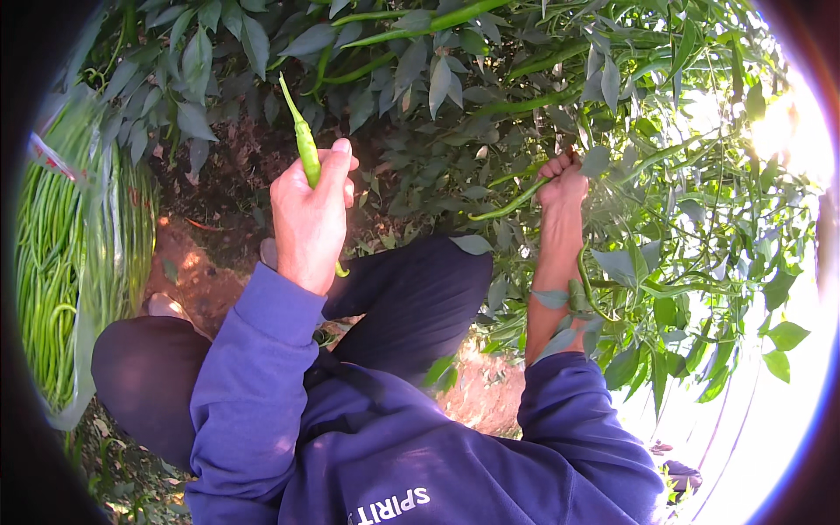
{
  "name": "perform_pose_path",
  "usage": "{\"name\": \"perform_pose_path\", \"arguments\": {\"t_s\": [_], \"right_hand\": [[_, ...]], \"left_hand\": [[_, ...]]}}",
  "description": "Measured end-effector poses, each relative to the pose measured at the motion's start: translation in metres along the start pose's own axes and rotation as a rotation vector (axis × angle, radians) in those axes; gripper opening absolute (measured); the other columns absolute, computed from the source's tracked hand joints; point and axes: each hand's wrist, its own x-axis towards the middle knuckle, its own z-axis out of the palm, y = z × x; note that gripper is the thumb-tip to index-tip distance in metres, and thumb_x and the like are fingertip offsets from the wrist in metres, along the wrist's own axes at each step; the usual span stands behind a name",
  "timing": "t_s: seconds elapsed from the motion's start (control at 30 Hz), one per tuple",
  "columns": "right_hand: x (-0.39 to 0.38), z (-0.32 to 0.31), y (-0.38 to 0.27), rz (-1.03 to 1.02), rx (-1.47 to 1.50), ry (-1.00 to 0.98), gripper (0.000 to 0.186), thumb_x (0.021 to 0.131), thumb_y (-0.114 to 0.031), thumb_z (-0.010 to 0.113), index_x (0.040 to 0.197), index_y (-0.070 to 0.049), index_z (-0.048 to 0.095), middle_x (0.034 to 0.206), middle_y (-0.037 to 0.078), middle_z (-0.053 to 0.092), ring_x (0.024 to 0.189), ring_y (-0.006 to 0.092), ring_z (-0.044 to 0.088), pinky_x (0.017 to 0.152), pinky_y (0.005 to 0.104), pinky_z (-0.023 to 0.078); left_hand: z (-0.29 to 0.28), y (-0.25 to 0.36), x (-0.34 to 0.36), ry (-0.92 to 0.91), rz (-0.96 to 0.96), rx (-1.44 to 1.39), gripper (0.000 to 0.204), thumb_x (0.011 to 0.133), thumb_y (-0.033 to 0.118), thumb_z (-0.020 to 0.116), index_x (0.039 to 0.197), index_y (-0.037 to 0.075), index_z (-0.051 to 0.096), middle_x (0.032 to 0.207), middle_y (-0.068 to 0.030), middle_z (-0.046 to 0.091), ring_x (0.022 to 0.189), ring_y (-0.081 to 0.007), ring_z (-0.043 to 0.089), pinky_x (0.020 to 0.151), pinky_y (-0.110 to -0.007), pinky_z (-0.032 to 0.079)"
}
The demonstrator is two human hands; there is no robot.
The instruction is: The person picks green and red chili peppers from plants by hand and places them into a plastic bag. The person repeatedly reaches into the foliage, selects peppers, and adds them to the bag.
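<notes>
My left hand point(308, 214) is closed around a long light-green chilli pepper point(306, 147). One thin end points up past the thumb, and a curved green tip shows below the wrist. Over to the right, my right hand point(563, 182) reaches in among the leaves with its fingers curled shut. A slim green chilli pepper point(510, 208) sticks out to the left from that fist, its other end hidden by the fingers. Leaves partly cover my right forearm.
At the far left stands a clear plastic bag point(87, 289) packed with long green chilli peppers. Leafy pepper plants point(437, 83) with hanging peppers fill the far side and the right. My bent knees point(149, 376) are close below, over brown soil point(197, 262). Glaring sunlight washes out the right edge.
</notes>
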Motion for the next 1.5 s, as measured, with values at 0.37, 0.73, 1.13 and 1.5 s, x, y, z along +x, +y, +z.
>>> {"name": "perform_pose_path", "arguments": {"t_s": [0.37,0.73,1.13,1.5], "right_hand": [[-0.015,0.013,0.007,0.129,0.064,0.155,0.037,0.103,-0.044,0.050,0.081,-0.016,0.039,0.063,-0.003,0.027,0.050,0.0125,0.025,0.049,0.0303,0.021],[-0.034,0.005,-0.005,0.440,0.275,-0.169,0.032,0.110,-0.023,0.035,0.113,-0.003,0.060,0.064,-0.008,0.032,0.051,0.0072,0.033,0.049,0.0250,0.032],[-0.041,0.028,0.012,0.367,0.285,0.147,0.026,0.109,-0.024,0.039,0.110,-0.015,0.063,0.072,-0.004,0.037,0.050,0.0085,0.023,0.046,0.0228,0.026],[-0.111,0.070,0.009,0.445,0.230,-0.325,0.039,0.108,-0.022,0.047,0.144,-0.009,0.045,0.063,-0.009,0.024,0.051,0.0068,0.024,0.044,0.0240,0.022]], "left_hand": [[-0.002,-0.002,-0.001,-0.025,-0.003,0.093,0.030,0.100,0.029,0.067,0.090,0.001,0.067,0.067,0.0022,0.055,0.061,-0.0051,0.047,0.055,-0.024,0.035],[-0.004,-0.006,-0.006,-0.090,0.007,0.137,0.028,0.102,0.034,0.065,0.095,0.007,0.064,0.065,0.0053,0.052,0.050,-0.0020,0.040,0.044,-0.021,0.028],[-0.002,-0.005,-0.022,-0.105,-0.021,0.236,0.026,0.102,0.031,0.065,0.093,0.007,0.063,0.066,0.0043,0.054,0.051,-0.0028,0.042,0.045,-0.021,0.030],[0.015,-0.014,-0.025,-0.340,0.095,0.519,0.037,0.107,0.027,0.056,0.129,-0.002,0.063,0.109,-0.0077,0.073,0.091,-0.0115,0.067,0.076,-0.027,0.055]]}}
